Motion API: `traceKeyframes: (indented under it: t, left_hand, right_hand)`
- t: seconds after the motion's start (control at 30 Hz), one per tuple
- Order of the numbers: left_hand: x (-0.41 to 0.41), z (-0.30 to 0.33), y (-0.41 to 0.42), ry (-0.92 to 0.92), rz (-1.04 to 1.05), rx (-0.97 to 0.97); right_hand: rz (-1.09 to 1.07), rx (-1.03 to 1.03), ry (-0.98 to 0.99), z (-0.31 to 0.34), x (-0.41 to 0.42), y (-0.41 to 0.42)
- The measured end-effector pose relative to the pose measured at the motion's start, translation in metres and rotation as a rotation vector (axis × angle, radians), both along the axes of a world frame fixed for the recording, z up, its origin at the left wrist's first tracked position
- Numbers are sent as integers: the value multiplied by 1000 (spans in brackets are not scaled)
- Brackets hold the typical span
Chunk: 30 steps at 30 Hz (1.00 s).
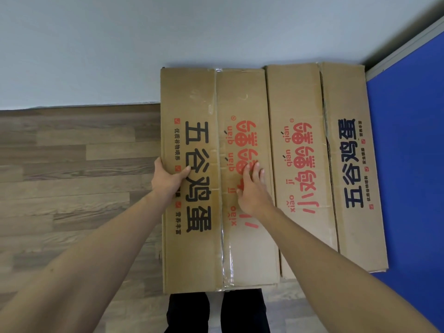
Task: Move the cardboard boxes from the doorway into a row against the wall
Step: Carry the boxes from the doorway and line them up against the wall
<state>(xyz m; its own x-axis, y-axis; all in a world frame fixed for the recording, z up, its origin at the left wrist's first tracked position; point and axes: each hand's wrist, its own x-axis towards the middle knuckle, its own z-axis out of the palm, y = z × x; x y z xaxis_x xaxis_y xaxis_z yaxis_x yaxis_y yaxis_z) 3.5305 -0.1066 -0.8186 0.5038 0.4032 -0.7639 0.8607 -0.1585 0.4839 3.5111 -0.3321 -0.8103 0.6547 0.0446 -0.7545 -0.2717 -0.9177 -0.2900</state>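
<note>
Two printed cardboard boxes stand side by side against the pale wall (96, 44). The left box (192, 248) has black and red lettering and clear tape along its top seam. The right box (300, 97) touches it and sits next to the blue partition. My left hand (168, 179) grips the left box's left edge, thumb on top and fingers down the side. My right hand (252, 186) rests flat on that box's top, fingers straight, near the right edge.
A blue partition (408, 152) with a grey frame closes off the right side. Wood-pattern floor (72, 176) stretches to the left of the boxes along the wall. My dark trouser legs (216, 313) stand just before the left box.
</note>
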Motion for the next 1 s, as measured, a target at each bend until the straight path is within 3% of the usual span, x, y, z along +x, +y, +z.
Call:
traceKeyframes:
  t: [0.23, 0.53, 0.8, 1.0]
  left_hand:
    - [10, 67, 0, 54, -45, -18]
    - [-27, 254, 9, -158, -36, -173]
    - [-215, 457, 44, -405, 190, -109]
    - [-454, 587, 76, -610, 477, 4]
  right_hand:
    - [-478, 210, -7, 88, 34, -13]
    - [-474, 280, -66, 280, 0, 7]
    - [-190, 466, -251, 488, -126, 50]
    - [70, 656, -335, 610, -282, 112]
